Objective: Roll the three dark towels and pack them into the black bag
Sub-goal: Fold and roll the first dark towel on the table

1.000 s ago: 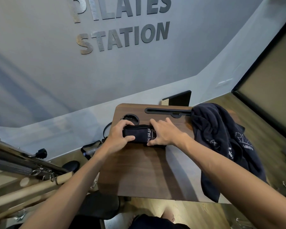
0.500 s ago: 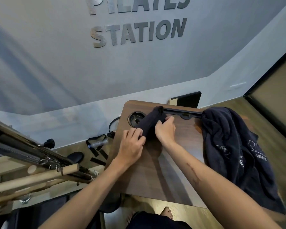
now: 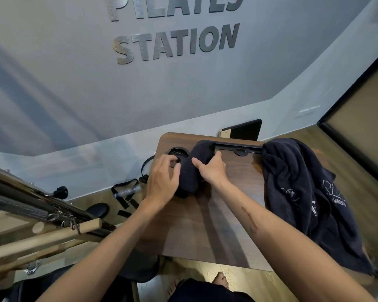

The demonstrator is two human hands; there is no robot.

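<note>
Both hands close on a rolled dark towel point(image 3: 193, 168) at the desk's point(image 3: 205, 225) twelve o'clock edge: the right hand point(image 3: 211, 168) pinches its upper part, the left hand point(image 3: 163, 179) cups its side. Rolling looks finished; next it needs carrying to the black bag, not visible here. At three o'clock, loose terry towels point(image 3: 303, 192), soft and printed, drape over the smooth wood-grain top.
</note>
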